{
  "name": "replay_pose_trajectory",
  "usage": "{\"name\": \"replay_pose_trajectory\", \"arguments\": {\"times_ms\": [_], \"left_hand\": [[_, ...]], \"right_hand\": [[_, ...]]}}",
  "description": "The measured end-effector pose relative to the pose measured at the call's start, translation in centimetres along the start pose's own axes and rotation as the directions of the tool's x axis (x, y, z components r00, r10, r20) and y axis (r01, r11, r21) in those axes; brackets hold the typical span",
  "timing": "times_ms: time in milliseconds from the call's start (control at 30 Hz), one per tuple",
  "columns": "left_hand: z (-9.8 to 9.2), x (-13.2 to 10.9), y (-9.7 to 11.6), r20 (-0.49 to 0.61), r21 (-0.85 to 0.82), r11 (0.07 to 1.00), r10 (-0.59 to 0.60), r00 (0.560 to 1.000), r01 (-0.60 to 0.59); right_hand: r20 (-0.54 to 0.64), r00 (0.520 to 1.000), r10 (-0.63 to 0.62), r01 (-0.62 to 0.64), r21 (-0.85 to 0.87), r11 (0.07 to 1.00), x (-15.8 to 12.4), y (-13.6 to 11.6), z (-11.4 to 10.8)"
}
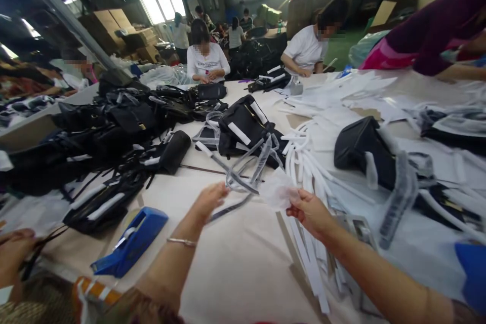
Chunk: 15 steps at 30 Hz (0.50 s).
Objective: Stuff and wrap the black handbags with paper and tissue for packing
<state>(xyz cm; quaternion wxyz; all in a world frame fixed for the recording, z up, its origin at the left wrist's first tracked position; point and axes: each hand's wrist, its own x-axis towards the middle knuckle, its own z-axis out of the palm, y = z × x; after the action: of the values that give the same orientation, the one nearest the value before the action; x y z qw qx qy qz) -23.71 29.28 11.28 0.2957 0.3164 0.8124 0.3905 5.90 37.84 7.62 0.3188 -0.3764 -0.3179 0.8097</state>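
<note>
My right hand point(310, 211) pinches a thin, translucent white sheet point(278, 188) by its right edge. To its left, my left hand point(208, 199) has its fingers drawn together at a dark bag strap point(243, 183) partly covered in clear wrap; how firmly it grips cannot be made out. The strap loops from a black bag point(245, 124) lying just beyond both hands. White strips are stuck on that bag's front and along its zip. A bundle of long white foam strips point(304, 162) runs past my right hand toward the table's near side.
A blue tape dispenser point(131, 240) stands left of my left forearm. Piled black bags point(125, 121) cover the left side. At right lie another black bag point(359, 149) and white sheets point(341, 96). A co-worker's hand point(17, 248) shows at far left; others work across the table.
</note>
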Motion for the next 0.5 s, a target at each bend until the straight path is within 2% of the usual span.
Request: {"name": "replay_pose_trajectory", "arguments": {"times_ms": [33, 67, 100, 133, 167, 200, 300, 400, 500], "left_hand": [[2.5, -2.0, -0.7, 0.261, -0.196, 0.966, -0.113, 0.959, 0.167], [4.7, -3.8, -1.2, 0.471, -0.332, 0.883, -0.149, 0.869, 0.331], [6.6, -5.3, -1.4, 0.582, -0.401, 0.816, -0.124, 0.804, 0.416], [8.1, -6.6, -1.5, 0.636, -0.46, 0.767, -0.068, 0.769, 0.448], [9.3, -7.5, -1.4, 0.633, -0.514, 0.729, -0.034, 0.774, 0.453], [10.2, -8.1, -1.1, 0.591, -0.555, 0.712, -0.025, 0.807, 0.429], [11.2, -8.4, -0.5, 0.399, -0.578, 0.733, -0.13, 0.908, 0.359], [9.8, -7.6, -1.2, 0.292, -0.471, 0.814, -0.219, 0.931, 0.339], [6.3, -6.8, -3.7, 0.136, -0.269, 0.913, -0.28, 0.95, 0.307]], "right_hand": [[0.006, 1.0, 0.002, -0.002, -0.026, 1.0, 0.0, 0.3, 0.0], [0.011, 1.0, 0.004, -0.003, -0.057, 0.998, 0.0, 0.7, 0.0], [0.018, 1.0, 0.01, -0.008, -0.097, 0.995, -0.1, 1.1, 0.0], [0.029, 0.999, 0.022, -0.018, -0.147, 0.989, -0.2, 1.5, 0.1], [0.042, 0.998, 0.044, -0.034, -0.21, 0.977, -0.4, 2.0, 0.2], [0.05, 0.996, 0.069, -0.052, -0.278, 0.959, -0.6, 2.5, 0.4], [0.022, 0.994, 0.103, -0.083, -0.437, 0.896, -1.1, 3.6, 0.4], [-0.038, 0.997, 0.063, -0.074, -0.458, 0.886, -1.5, 4.0, -0.5], [-0.099, 0.995, 0.028, -0.072, -0.478, 0.876, -1.5, 3.4, -2.3]]}}
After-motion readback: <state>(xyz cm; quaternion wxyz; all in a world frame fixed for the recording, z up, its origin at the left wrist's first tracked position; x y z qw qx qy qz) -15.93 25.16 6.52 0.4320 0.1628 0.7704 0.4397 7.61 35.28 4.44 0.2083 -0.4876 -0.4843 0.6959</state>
